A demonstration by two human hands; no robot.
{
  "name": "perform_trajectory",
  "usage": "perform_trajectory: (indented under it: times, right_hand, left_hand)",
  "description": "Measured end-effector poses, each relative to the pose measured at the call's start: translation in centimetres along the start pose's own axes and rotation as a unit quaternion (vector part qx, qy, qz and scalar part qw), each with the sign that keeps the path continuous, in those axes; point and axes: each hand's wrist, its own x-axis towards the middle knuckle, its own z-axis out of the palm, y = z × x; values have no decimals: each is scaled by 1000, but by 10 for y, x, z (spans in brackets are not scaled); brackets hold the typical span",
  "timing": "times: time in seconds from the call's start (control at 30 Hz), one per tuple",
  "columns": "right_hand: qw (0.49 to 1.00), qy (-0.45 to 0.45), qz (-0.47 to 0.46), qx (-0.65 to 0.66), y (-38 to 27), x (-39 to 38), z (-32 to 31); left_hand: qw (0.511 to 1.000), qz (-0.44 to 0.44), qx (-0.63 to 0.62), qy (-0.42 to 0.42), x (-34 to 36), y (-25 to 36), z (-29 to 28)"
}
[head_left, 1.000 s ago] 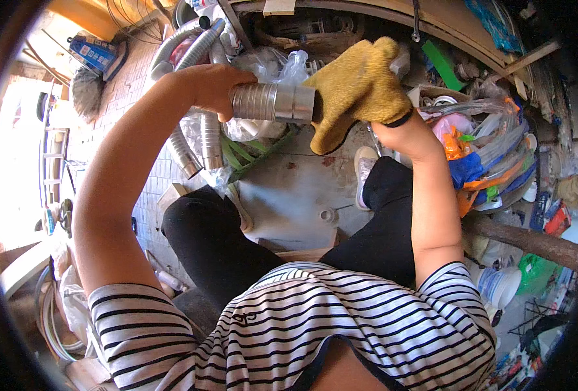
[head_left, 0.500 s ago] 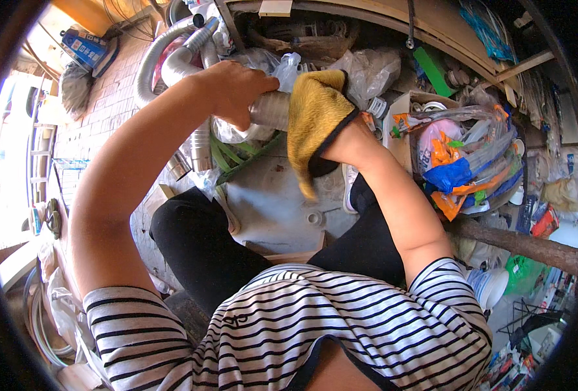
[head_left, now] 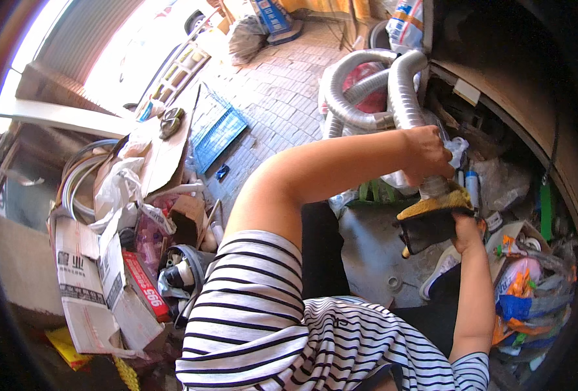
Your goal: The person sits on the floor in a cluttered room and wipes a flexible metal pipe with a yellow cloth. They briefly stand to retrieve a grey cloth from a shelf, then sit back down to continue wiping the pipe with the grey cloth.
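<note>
My left hand [head_left: 427,155] is closed around a silvery pipe [head_left: 435,188], whose lower end shows below the fingers. Right below it, my right hand [head_left: 466,231] grips a yellow cloth [head_left: 435,203] with a black edge and dark underside. The cloth is bunched against the pipe's end and hides it. Behind my left hand, a ribbed silver flexible hose [head_left: 406,98] lies in loops. I cannot tell whether the held pipe is joined to it.
A blue plastic crate [head_left: 218,138] lies on the brick paving. Left of me are a torn cardboard box [head_left: 84,287] and coiled hoses [head_left: 74,186]. Bundled coloured plastic bags [head_left: 530,306] sit at the right, beside a wooden panel [head_left: 530,140]. A small ring [head_left: 394,283] lies on the floor.
The view has swung to the left, so the hands appear farther right and the crate and boxes show. Both hands keep their hold; the cloth now hangs with its dark side showing.
</note>
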Motion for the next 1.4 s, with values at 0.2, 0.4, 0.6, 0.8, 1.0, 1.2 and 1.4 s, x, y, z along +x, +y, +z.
perform_trajectory:
  times: [0.2,0.4,0.6,0.8,1.0,1.2,1.4]
  right_hand:
    - [960,-91,-89,-251,2,-13,30]
    - [975,-69,-106,-181,6,8,22]
    - [924,-71,-196,-322,-3,14,37]
    - [705,-46,-372,-602,12,30,31]
    - [719,-2,-394,-572,10,21,57]
    - [766,-17,-335,-548,22,41,46]
    - [659,-1,-314,-684,26,26,90]
  left_hand:
    - [998,-34,-36,-27,-7,5,11]
    - [992,-118,-43,21,-30,12,16]
    - [674,-494,-311,452,-51,65,70]
    - [8,-312,-871,380,-32,70,95]
    - [79,-402,-808,424,-15,66,114]
    - [21,-334,-889,313,-27,55,130]
    - [51,-369,-847,380,-21,64,126]
